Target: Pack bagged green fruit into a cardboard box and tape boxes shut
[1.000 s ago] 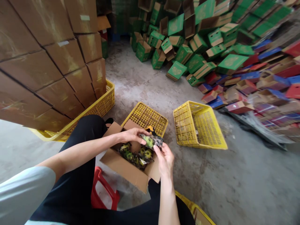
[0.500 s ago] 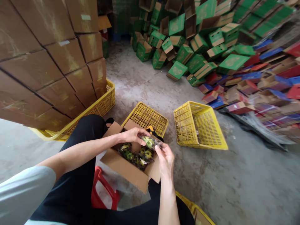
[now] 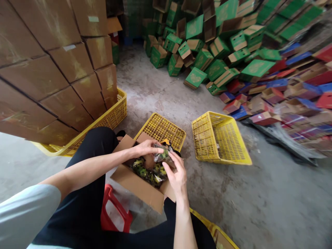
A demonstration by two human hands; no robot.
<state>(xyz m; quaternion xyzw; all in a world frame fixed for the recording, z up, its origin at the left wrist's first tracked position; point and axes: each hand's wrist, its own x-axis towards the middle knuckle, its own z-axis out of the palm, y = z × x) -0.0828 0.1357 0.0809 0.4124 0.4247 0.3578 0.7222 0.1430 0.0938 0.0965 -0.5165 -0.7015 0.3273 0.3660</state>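
Above an open cardboard box (image 3: 137,188) in my lap, my left hand (image 3: 147,148) grips a clear plastic packet (image 3: 161,157) with a green-and-black patterned item inside. My right hand (image 3: 177,174) is at the packet's right end; its fingertips rest against the plastic, while the thumb is spread away below. Inside the box lie several similar packets (image 3: 149,174) in crinkled clear film, with green, yellow and black patterns. The exact kind of item in the film cannot be made out.
A yellow plastic crate (image 3: 168,129) stands just beyond the box, another yellow crate (image 3: 202,138) to its right. Stacked cartons (image 3: 59,69) fill the left, above a long yellow crate (image 3: 114,114). Green boxes (image 3: 195,77) and red-blue boxes (image 3: 272,95) are heaped behind. A red stool (image 3: 116,207) is below.
The packet has shifted slightly left and turned between my hands. My right hand has moved a little left, and its thumb and fingers have spread from their pinch.
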